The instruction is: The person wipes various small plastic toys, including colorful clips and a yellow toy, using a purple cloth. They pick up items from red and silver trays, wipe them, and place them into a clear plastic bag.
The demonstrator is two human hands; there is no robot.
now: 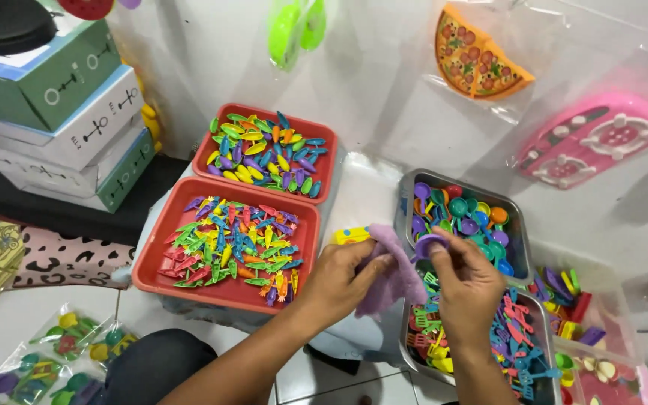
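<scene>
While left hand (339,281) gripped purple cloth (391,281), right hand (463,281) fingers pinched purple toy spoon (427,245); wiping step; steady hold needed.

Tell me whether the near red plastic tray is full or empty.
Full. The near red plastic tray holds a spread layer of small colourful plastic toy pieces across most of its floor; only its edges show bare.

wall (384,82): white, bright | floor (324,386): pale tiles

Our left hand (339,281): fingers curled shut, forearm angled in from below.
Our right hand (465,281): fingertips pinched (thumb up).
</scene>
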